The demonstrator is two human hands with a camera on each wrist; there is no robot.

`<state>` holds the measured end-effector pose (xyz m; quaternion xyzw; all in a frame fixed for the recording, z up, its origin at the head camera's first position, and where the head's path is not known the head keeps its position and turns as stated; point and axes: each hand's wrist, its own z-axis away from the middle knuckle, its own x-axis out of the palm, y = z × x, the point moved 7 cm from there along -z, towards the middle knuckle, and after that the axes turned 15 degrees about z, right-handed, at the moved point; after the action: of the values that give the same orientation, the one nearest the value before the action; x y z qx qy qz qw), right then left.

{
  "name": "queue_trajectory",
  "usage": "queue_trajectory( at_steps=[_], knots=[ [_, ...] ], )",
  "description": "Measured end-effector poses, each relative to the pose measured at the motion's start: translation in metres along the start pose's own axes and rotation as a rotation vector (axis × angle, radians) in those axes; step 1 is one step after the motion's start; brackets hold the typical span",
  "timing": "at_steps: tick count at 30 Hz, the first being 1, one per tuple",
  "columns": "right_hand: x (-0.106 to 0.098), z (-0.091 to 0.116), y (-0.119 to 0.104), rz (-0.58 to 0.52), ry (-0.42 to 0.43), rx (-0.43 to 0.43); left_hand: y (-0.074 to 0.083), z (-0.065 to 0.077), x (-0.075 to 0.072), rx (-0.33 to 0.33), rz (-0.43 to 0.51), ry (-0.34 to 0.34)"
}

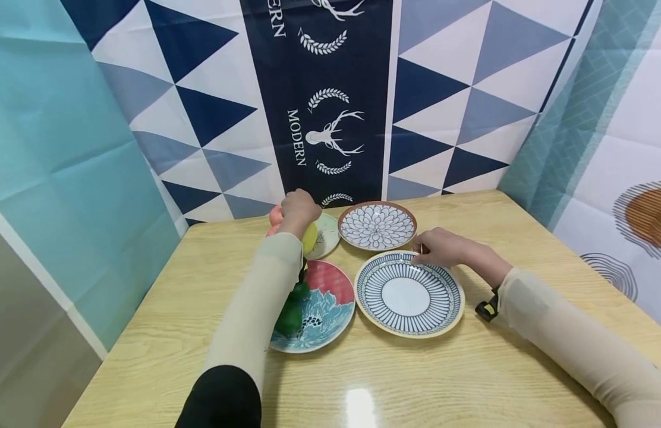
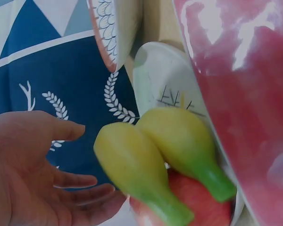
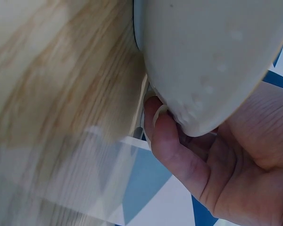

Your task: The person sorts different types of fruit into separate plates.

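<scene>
My left hand (image 1: 300,209) is over the far left of the table, beside a pale green plate (image 1: 329,233). In the left wrist view its fingers are loosely extended and hold nothing, right next to two yellow gourd-shaped pieces (image 2: 132,157) with green necks. These lie over a red, round fruit (image 2: 200,193). My right hand (image 1: 444,246) grips the far right rim of a blue-striped plate (image 1: 405,297) with a yellow edge. The right wrist view shows its fingers curled under the plate's white underside (image 3: 212,56).
A brown-rimmed plate (image 1: 377,224) with a petal pattern stands behind the striped one. At left, a red-and-teal plate (image 1: 330,288) carries green vegetables (image 1: 290,316), partly hidden by my left sleeve. Patterned cloth (image 1: 325,101) hangs along the table's back edge.
</scene>
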<state>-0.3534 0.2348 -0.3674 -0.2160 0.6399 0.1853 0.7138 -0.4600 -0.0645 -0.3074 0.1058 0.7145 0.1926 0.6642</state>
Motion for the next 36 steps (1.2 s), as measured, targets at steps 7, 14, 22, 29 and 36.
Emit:
queue_trajectory(
  at_steps=[7,14,22,29,36],
  knots=[
    [0.000,0.003,0.001,-0.013,-0.016,0.012,0.007,-0.009,0.014,-0.064,-0.040,0.010],
    [0.000,0.003,-0.001,-0.009,-0.018,0.008,0.008,-0.004,0.019,-0.061,-0.063,0.037],
    [-0.001,0.002,0.000,-0.006,-0.014,-0.001,0.007,-0.009,0.029,-0.034,-0.080,0.040],
    [0.000,0.001,0.002,0.002,-0.008,0.002,0.004,-0.007,0.032,-0.011,-0.088,0.084],
    [0.000,0.000,0.001,0.010,-0.003,-0.001,0.001,0.000,0.033,0.036,-0.085,0.151]
  ],
)
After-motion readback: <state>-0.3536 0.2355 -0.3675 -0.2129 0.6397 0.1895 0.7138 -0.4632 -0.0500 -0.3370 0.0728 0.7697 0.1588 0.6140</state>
